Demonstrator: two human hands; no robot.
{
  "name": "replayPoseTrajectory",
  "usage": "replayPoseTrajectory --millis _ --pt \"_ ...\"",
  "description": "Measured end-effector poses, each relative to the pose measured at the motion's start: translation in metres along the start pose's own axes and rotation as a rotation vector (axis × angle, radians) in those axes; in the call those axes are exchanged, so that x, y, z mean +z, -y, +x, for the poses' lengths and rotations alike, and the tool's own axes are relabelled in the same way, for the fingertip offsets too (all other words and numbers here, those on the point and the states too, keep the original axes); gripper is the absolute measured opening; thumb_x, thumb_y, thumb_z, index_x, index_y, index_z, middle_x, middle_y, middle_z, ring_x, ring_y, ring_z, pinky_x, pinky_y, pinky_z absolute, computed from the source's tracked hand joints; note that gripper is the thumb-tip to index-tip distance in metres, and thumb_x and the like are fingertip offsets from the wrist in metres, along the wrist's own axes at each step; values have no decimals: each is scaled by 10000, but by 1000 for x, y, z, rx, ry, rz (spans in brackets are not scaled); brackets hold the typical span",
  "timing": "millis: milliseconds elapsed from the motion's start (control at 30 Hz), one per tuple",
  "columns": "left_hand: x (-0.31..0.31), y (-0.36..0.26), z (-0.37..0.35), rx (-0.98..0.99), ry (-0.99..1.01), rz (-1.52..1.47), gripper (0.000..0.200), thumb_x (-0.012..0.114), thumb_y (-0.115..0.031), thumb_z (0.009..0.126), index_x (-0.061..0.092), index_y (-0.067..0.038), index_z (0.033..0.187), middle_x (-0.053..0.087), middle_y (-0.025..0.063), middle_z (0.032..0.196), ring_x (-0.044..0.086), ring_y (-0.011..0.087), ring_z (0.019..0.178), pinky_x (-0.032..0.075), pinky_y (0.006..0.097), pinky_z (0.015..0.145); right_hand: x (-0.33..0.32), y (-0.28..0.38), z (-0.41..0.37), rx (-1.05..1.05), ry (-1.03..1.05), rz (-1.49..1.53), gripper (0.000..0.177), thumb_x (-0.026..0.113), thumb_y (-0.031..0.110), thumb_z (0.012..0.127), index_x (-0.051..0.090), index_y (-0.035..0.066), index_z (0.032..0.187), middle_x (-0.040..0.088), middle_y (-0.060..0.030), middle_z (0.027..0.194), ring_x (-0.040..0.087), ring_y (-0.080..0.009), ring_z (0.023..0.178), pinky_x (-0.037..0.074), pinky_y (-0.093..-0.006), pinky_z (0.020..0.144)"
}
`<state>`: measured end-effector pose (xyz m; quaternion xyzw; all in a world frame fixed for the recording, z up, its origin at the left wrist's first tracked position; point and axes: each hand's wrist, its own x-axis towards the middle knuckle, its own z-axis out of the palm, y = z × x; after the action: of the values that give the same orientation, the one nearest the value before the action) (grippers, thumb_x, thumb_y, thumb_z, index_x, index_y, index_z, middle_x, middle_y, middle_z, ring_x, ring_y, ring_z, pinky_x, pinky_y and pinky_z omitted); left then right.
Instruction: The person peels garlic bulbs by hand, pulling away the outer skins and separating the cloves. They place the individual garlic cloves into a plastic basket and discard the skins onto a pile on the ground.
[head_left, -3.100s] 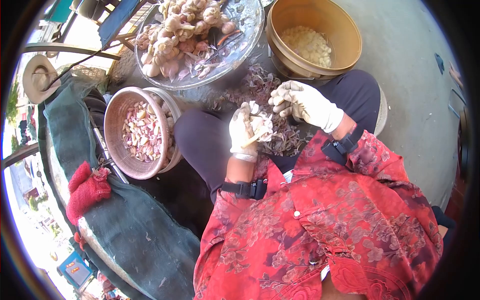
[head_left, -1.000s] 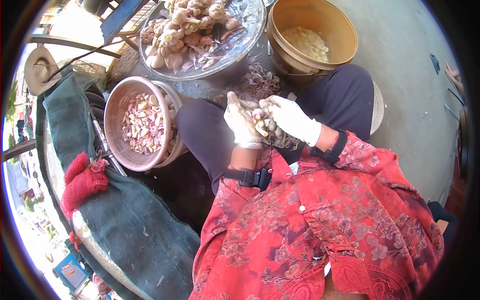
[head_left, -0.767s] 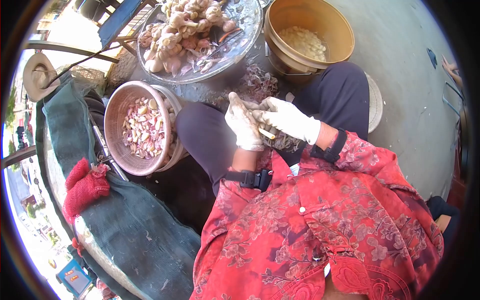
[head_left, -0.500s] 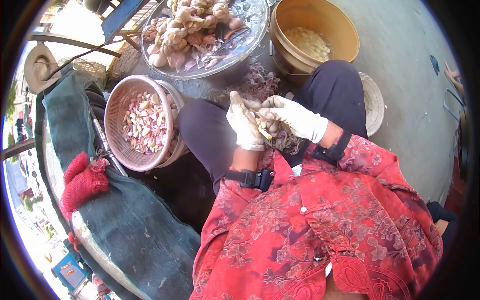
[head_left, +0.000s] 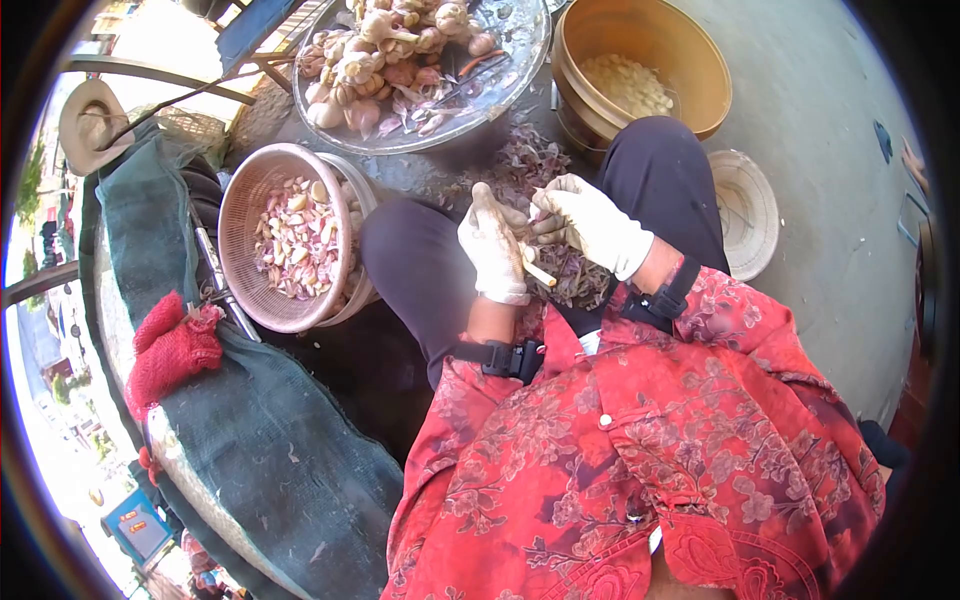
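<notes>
My left hand (head_left: 494,250), in a pale work glove, is closed around a garlic bulb. Its pale stem stub (head_left: 540,273) juts out below the fingers, while the rest of the bulb is mostly hidden. Right beside it, my gloved right hand (head_left: 597,228) has its fingertips pinched together at the bulb; whatever they grip is too small to make out. Loose garlic skins (head_left: 573,277) lie in my lap beneath both hands.
A round tray (head_left: 505,95) holding garlic bulbs (head_left: 380,50) stands ahead. Separated cloves (head_left: 297,235) fill a pink basket (head_left: 235,235) at left. A yellow bucket (head_left: 690,60) contains peeled cloves (head_left: 628,85). At right sits a whitish basin (head_left: 745,215); a red glove (head_left: 175,350) lies left.
The view has shifted slightly. My right fingertips have drawn a little up and away from my left hand, and the garlic's stem now points farther down and right.
</notes>
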<state>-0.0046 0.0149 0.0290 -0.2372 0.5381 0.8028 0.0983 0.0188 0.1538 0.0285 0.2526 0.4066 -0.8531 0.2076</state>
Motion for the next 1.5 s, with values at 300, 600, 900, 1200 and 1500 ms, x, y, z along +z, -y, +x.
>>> replayPoseTrajectory --millis 300,600,900,1200,1500 --pt "-3 -11 -8 -189 147 46 409 545 -368 942 517 -74 659 489 17 521 455 97 419 384 218 404 -13 17 5 -57 173 257 147 542 119 920 553 70 1058 632 -70 1015 636 -199 886 518 -308 713" --pt "-2 -12 -13 -58 289 236 236 586 -171 926 584 33 1047 570 9 768 489 50 639 415 199 567 -15 25 3 -27 132 -44 171 605 95 867 549 51 1022 614 -33 925 610 -110 798 490 -200 597" --pt "-10 16 -2 114 306 416 165 596 -123 909 620 24 979 653 71 843 545 94 714 466 253 663 -6 27 5 -125 46 -287 141 583 102 878 562 44 1005 595 -9 852 571 -72 728 455 -177 558" --pt "-13 12 -4 36 383 387 97 595 -92 898 606 -2 862 606 38 751 503 70 650 429 239 587 -4 32 5 -82 134 -415 190 525 117 906 582 42 1071 566 32 836 506 -32 699 411 -169 590" --pt "-18 11 -2 -81 491 283 95 568 -56 873 560 0 949 631 74 827 570 99 642 468 224 544 -11 19 10 -169 199 -462 196 514 131 925 588 53 1089 553 48 874 454 -28 737 398 -185 656"
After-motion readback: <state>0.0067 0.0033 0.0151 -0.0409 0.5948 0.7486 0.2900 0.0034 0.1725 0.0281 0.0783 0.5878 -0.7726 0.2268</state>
